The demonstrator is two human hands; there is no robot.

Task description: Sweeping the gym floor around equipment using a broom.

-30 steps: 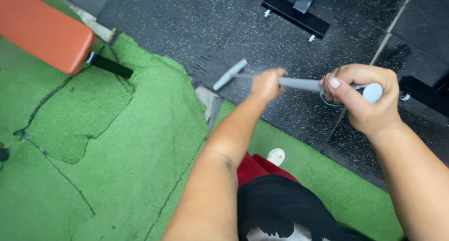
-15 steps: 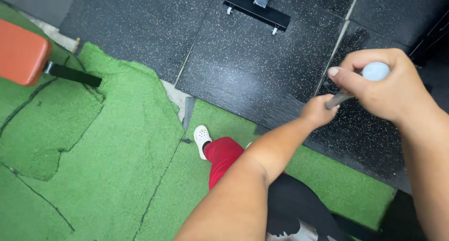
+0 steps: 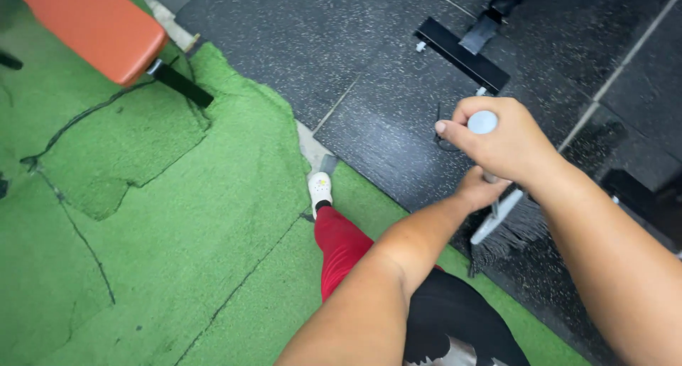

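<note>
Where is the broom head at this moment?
In the head view, the broom head sits at lower right on the black speckled floor, just below the left hand and near the green turf edge.

Even, bright light fills the head view, with no hard shadows; only soft shade sits under the orange bench pad [image 3: 92,25]. The speckled black rubber floor [image 3: 298,32] shows a faint sheen. The near forearms are softly blurred, and the broom's bristles [image 3: 515,231] smear. Straight lines bow slightly toward the frame edges.
</note>
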